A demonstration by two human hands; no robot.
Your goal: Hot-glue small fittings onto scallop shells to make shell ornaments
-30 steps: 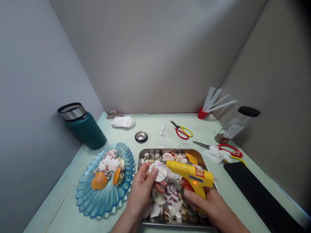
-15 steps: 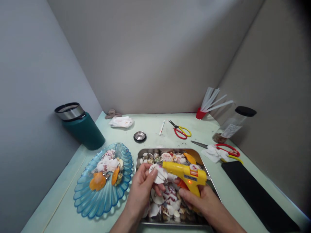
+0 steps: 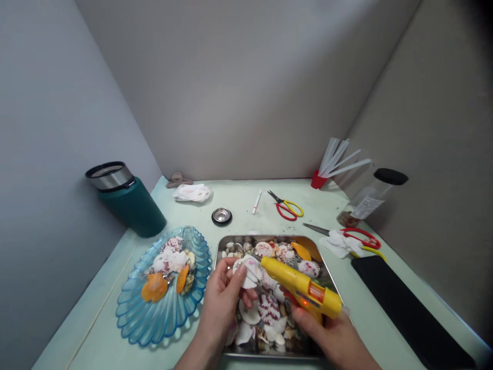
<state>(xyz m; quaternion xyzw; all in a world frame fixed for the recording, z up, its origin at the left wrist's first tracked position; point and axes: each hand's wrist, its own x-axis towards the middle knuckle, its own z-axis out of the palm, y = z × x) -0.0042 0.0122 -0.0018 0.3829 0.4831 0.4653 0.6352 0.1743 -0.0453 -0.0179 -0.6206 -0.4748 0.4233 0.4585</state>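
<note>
Left hand [image 3: 227, 290]: at lower centre of the frame, thumb and fingers nearly closed, pinching a white shell [image 3: 248, 271] with a pinkish mark.
White shell: near the frame's centre, held over the upper left of a metal tray [image 3: 313, 250].
Right hand [image 3: 327, 331]: at lower right of centre, curled firmly round the handle of a yellow glue gun [image 3: 295, 277].
Glue gun: red light lit, nozzle aimed left at the shell's upper edge; contact impossible to tell.
Metal tray: at lower centre, filled with assorted seashells [image 3: 268, 308].
Blue scalloped dish [image 3: 148, 321]: at lower left, holding orange shells [image 3: 154, 289] and pale ones.
Teal bottle [image 3: 134, 210]: at far left, lidless.
</note>
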